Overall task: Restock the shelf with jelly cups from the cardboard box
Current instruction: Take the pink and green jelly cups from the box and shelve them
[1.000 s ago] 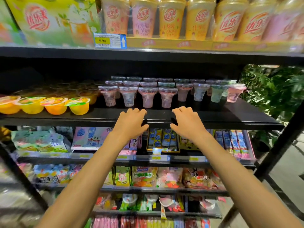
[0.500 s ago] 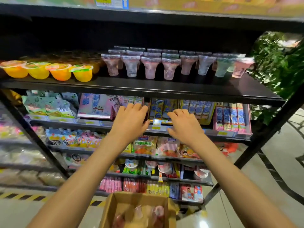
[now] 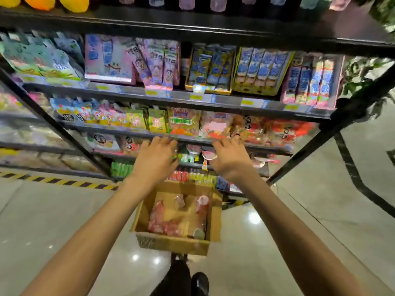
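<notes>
Both hands lowered from the upper shelf (image 3: 192, 24). Left hand (image 3: 155, 161) and right hand (image 3: 229, 160) are held empty, fingers loosely spread, above the cardboard box (image 3: 173, 242) on the floor. Jelly cups (image 3: 162, 218) are left inside. Reach-in is judged underway; cups to be gripped next.

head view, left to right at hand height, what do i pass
left black shelf post → left hand → right hand → right black shelf post
</notes>
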